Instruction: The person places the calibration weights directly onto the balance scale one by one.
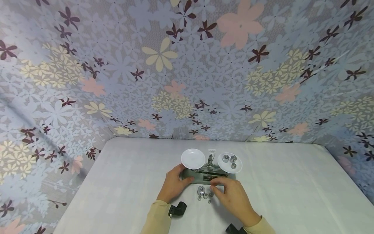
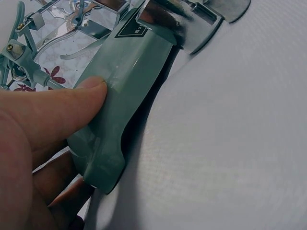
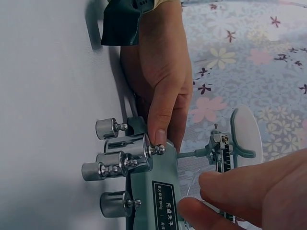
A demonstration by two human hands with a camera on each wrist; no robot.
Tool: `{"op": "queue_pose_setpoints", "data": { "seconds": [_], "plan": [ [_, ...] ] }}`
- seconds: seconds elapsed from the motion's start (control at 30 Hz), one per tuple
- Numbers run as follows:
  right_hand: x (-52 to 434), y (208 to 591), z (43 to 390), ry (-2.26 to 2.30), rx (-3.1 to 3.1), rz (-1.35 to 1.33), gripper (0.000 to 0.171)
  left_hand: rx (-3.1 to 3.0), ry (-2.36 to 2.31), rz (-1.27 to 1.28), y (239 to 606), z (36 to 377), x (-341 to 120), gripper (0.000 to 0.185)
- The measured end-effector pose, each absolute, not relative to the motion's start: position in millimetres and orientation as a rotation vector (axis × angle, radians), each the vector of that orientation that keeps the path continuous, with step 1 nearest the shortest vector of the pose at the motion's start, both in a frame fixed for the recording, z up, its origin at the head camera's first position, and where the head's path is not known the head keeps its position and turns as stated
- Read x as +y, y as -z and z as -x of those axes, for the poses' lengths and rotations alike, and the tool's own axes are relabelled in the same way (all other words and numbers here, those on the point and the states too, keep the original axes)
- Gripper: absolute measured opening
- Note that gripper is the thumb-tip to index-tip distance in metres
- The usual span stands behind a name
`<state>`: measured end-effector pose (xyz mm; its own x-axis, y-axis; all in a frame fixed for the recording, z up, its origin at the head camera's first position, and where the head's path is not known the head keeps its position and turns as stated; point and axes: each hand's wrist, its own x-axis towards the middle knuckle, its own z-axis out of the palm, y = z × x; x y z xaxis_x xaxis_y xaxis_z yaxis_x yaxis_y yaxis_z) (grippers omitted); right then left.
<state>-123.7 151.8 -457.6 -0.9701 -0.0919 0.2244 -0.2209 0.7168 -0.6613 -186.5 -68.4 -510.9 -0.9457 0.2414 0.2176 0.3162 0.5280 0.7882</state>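
- A green balance scale (image 1: 208, 174) stood on the white table (image 1: 292, 182), near the middle toward the person, well short of the flowered backdrop (image 1: 187, 65).
- Its left pan (image 1: 193, 158) lay bare, and its right pan (image 1: 230, 162) carried three small metal weights (image 1: 229, 160).
- The left hand (image 1: 173, 185) gripped the left end of the scale's base (image 2: 129, 67), thumb (image 2: 62, 103) pressed flat on top and fingers curled beneath, as the left wrist view showed.
- The right hand (image 1: 233, 198) rested at the front of the base, thumb and forefinger (image 3: 230, 191) drawn close together at the beam by the label; whether they pinched anything could not be told.
- Loose weights (image 1: 204, 194) of several sizes stood on the table just in front of the base, between the two hands.
- Both wrists wore tan sleeves (image 1: 156, 217) and dark camera mounts (image 1: 177, 209).
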Motion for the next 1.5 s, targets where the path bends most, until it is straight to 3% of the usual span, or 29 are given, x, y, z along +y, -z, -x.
{"op": "queue_pose_setpoints", "data": {
  "seconds": [1.5],
  "plan": [
    [157,472,128,-1.034,-2.927,-0.303,0.015,-2.679,1.433,0.490,512,188,-69,0.058]
  ]
}}
